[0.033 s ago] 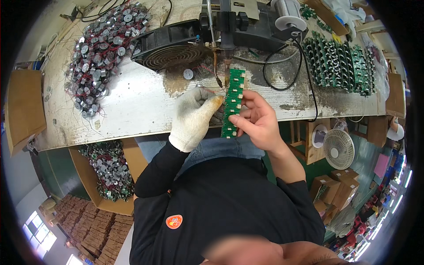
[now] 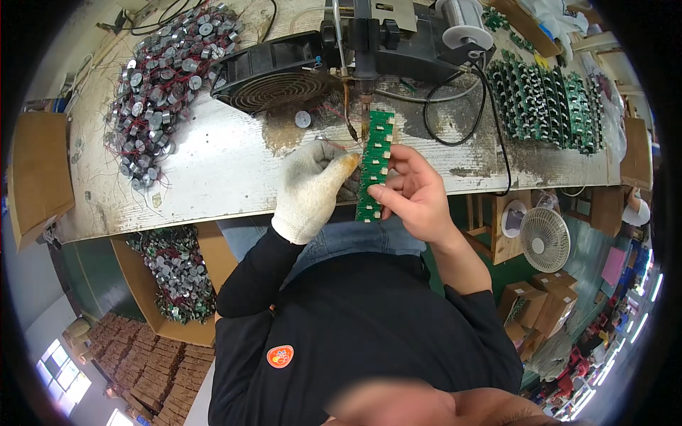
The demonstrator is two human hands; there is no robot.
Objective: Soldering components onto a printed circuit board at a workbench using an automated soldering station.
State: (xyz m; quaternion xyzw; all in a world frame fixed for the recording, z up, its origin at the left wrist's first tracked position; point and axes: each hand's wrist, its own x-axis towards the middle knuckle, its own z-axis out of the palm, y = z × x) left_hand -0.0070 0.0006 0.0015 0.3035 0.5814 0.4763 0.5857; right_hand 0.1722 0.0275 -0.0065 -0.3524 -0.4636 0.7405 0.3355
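My right hand [image 2: 412, 195], bare, grips a long green circuit board strip [image 2: 377, 160] near its lower end, thumb on top and fingers behind. Small white connectors run down the strip. Just left of it, my left hand [image 2: 310, 186] wears a white glove with a stained thumb tip. Its fingers are pinched together close to the strip's left edge, and what they hold is mostly hidden. Thin reddish wire [image 2: 339, 145] shows above the gloved fingers. The soldering iron's tip [image 2: 365, 117] points down at the strip's upper left edge, with a thin feed tube [image 2: 348, 106] beside it.
Small round metal motors with red wires [image 2: 163, 92] are heaped at left; a single one [image 2: 303, 119] lies nearer. A black fan [image 2: 277, 78] and a solder wire spool [image 2: 465, 25] stand at the back. Rows of boards [image 2: 547, 103] lie right. A filled carton [image 2: 160, 323] sits below the table.
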